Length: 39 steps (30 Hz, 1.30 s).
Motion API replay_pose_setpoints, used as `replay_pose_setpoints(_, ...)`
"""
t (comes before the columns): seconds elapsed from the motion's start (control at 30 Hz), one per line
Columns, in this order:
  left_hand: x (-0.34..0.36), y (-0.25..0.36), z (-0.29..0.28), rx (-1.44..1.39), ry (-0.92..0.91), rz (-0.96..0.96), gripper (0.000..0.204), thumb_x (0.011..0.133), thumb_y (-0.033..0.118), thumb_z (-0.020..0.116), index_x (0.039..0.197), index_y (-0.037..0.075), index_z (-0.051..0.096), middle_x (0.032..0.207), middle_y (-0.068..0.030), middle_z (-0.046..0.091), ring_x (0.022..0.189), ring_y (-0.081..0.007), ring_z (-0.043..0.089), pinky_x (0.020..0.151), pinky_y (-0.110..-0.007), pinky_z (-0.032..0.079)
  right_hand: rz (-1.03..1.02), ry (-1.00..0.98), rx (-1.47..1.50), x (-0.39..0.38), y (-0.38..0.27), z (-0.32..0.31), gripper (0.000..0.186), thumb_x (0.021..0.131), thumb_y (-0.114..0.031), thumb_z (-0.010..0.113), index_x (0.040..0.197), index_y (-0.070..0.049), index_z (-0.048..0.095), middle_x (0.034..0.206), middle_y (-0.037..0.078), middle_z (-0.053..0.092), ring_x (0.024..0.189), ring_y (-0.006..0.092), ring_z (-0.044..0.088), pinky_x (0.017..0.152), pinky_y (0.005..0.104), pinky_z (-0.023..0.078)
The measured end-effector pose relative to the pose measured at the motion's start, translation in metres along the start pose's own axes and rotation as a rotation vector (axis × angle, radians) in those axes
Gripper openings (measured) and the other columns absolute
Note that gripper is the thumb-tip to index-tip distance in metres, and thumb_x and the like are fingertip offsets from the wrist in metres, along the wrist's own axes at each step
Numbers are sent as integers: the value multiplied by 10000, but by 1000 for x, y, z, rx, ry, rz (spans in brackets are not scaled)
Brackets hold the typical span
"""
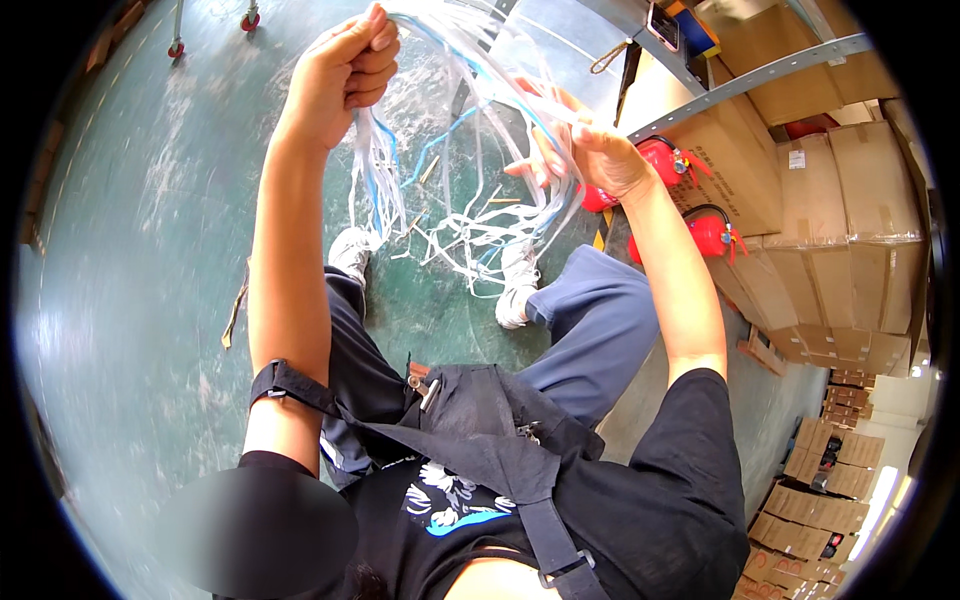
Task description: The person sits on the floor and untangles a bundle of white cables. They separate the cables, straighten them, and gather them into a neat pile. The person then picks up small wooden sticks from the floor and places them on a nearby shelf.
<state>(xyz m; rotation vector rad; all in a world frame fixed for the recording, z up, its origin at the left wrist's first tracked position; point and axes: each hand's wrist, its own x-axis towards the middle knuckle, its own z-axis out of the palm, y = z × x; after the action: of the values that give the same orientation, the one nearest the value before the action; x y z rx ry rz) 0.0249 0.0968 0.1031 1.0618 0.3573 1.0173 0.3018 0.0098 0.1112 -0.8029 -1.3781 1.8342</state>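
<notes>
While both hands' fingers clench them, the plastic strips point(450, 170) hang lengthwise toward the floor point(150, 200).

Warehouse or storage area of an industrial premises.

Floor point(130, 230) is green-painted concrete, scuffed and worn, with scraps of strapping lying on it; brown cardboard cartons point(850, 230) are stacked high at right, with further cartons point(810, 500) piled at near right; a grey perforated steel shelving rail point(760, 75) crosses at far right; two red fire extinguishers point(705, 230) stand beside the stacks; trolley castors point(212, 30) show at far left.
</notes>
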Motion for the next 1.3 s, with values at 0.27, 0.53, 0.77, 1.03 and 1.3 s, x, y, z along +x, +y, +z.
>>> replay_pose_setpoints(0.27, -1, -1, 1, 37, 79, -40, 335, 957, 355, 474, 693, 167, 388, 557, 92, 267, 440, -31, 213, 387, -218, 144, 6, 185, -284, 11, 4, -4, 469, 816, -182, 684, 1195, -34, 451, 851, 139, 641, 686, 203, 653, 773, 333, 525)
replay_pose_setpoints(0.53, -3, 3, -7, 46, 97, -6, 340, 949, 381, 486, 688, 181, 401, 548, 95, 265, 434, -30, 218, 386, -211, 148, 14, 255, -318, 4, 3, 0, 386, 864, -182, 655, 1141, 5, 462, 1039, 191, 662, 884, 219, 683, 844, 304, 490)
replay_pose_setpoints(0.77, -4, 8, -20, 39, 154, 48, 320, 958, 342, 453, 686, 185, 391, 542, 96, 272, 427, -27, 211, 382, -212, 143, 139, 243, -727, -23, 18, -26, 200, 896, -161, 637, 962, 14, 568, 958, 115, 688, 879, 149, 667, 813, 275, 509)
replay_pose_setpoints(1.03, 10, -10, -89, -619, -37, 99, 323, 995, 345, 405, 721, 175, 403, 543, 92, 261, 412, -28, 216, 350, -202, 158, 600, 115, -1607, -43, 31, -15, 453, 777, -519, 664, 871, -76, 657, 750, 124, 656, 741, 304, 644, 674, 392, 493)
replay_pose_setpoints(1.3, -1, 7, -125, -763, -111, 194, 293, 995, 316, 415, 736, 180, 407, 544, 92, 257, 406, -25, 210, 341, -197, 157, 1026, 212, -1523, -202, 113, -196, 549, 684, -155, 779, 1202, -152, 599, 1181, 108, 632, 1084, 235, 606, 944, 357, 468)
